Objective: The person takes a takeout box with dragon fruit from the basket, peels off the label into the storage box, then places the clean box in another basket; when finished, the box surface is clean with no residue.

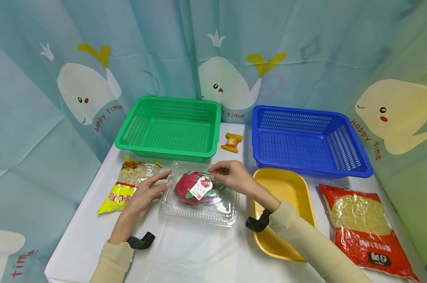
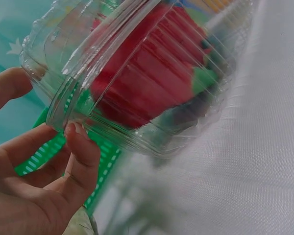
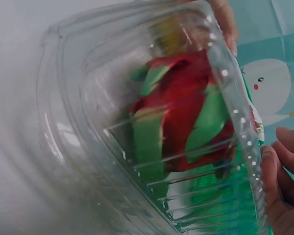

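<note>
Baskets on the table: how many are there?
2. A green basket sits at the back left and a blue basket at the back right. The yellow tray is not counted.

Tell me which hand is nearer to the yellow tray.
Right. The right hand touches the far rim of the clear box just left of the yellow tray; the left hand is at the box's opposite, left side, farther away.

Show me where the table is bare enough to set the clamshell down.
Bare cloth lies along the near edge, between the clamshell and the table's front, left of the yellow tray. Both baskets, green and blue, are empty. Around both hands it is crowded.
</note>
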Demonstrator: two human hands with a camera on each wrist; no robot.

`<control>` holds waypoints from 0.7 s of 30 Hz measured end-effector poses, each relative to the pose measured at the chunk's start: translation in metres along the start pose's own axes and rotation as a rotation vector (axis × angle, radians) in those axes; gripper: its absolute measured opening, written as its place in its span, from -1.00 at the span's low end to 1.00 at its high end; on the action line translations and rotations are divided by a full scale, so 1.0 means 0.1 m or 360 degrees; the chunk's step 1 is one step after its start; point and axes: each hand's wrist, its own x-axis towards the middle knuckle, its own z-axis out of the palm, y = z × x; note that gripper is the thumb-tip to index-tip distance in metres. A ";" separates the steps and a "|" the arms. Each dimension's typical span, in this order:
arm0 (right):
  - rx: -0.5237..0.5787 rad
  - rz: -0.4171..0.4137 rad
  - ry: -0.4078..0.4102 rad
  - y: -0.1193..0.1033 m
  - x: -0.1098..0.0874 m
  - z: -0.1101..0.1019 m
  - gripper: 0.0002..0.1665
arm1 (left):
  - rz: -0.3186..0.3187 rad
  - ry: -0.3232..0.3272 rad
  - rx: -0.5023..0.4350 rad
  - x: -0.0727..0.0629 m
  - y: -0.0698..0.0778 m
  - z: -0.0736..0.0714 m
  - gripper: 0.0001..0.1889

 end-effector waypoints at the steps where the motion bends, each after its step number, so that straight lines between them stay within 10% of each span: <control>1: -0.0017 0.0004 -0.0003 0.00 0.00 0.00 -0.80 | 0.0000 -0.0002 0.0005 0.00 0.00 0.00 -0.38; 21: -0.0250 -0.0036 0.0011 -0.05 0.05 0.12 -0.91 | -0.0002 -0.0025 0.0021 -0.04 0.03 -0.01 -0.39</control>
